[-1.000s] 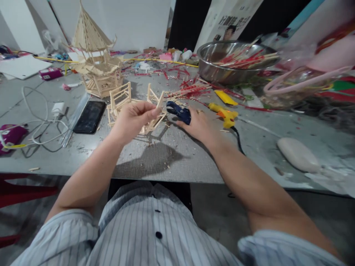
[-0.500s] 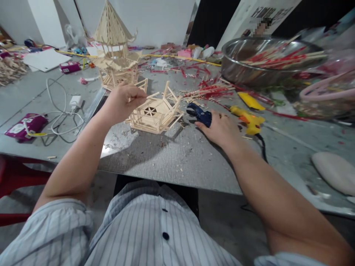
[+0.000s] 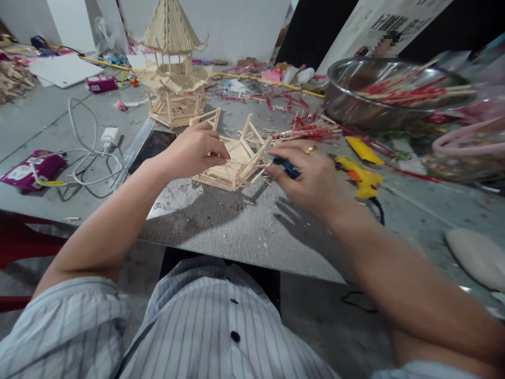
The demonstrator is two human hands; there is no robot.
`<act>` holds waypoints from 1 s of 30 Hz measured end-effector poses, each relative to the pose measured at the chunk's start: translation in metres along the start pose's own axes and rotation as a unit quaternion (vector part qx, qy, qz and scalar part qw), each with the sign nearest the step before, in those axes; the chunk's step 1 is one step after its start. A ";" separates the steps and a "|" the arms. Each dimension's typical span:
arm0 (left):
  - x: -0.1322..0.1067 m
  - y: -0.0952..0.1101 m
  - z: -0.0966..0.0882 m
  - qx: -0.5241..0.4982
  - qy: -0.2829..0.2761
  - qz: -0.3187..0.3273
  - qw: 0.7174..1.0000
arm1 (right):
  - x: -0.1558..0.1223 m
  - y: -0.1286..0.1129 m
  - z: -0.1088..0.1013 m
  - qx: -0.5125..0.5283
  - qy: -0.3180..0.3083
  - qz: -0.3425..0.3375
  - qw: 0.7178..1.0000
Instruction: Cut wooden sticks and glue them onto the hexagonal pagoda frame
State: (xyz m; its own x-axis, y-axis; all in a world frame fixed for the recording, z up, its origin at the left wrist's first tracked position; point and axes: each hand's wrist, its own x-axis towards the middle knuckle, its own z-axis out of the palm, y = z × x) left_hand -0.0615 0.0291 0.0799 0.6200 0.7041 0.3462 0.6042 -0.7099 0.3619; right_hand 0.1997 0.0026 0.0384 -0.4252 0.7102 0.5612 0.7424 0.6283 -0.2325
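My left hand [image 3: 197, 150] is over the near left side of a hexagonal frame of thin wooden sticks [image 3: 236, 171], thumb and fingertips pinched together on a small wooden stick that they mostly cover. Several sticks rise at a slant from the frame's rim. My right hand [image 3: 307, 173], a ring on one finger, is raised just right of the frame with thumb and fingers apart. Dark blue pliers [image 3: 289, 167] show through the gap between them; whether the hand touches them I cannot tell. Behind stands a pagoda model [image 3: 175, 95] of the same sticks.
A yellow glue gun [image 3: 365, 181] lies to the right, its cord hanging towards the edge. Behind it are a metal basin [image 3: 339, 95] with red-wrapped sticks and a pink-rimmed basket [image 3: 445, 142]. A dark phone [image 3: 153, 150], white cable [image 3: 84, 171] and purple packet [image 3: 33, 171] lie left.
My left hand has lowered and moved right over the frame. My right hand has lifted off the table, its fingers now spread around where the pliers show. The view has shifted slightly.
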 end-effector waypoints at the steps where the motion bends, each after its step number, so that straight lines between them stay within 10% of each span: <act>1: 0.000 0.000 0.000 0.000 0.002 0.002 1.000 | 0.007 -0.010 0.001 0.009 -0.003 -0.022 1.000; 11: -0.015 -0.013 -0.001 0.029 0.040 0.012 0.999 | 0.033 -0.030 0.037 0.026 0.003 -0.054 0.998; 19: -0.036 -0.054 -0.018 0.037 0.023 -0.023 0.999 | 0.027 -0.026 0.040 0.020 0.022 -0.038 0.999; 30: -0.031 -0.055 -0.012 0.022 0.035 -0.019 0.999 | 0.029 -0.019 0.035 0.013 0.047 -0.123 0.991</act>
State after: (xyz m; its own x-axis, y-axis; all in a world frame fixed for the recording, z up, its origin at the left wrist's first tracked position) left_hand -0.1203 0.0460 0.0599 0.5606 0.7289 0.3930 0.6492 -0.6815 0.3379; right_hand 0.1553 0.0228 0.0313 -0.5402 0.5030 0.6747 0.6080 0.7876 -0.1003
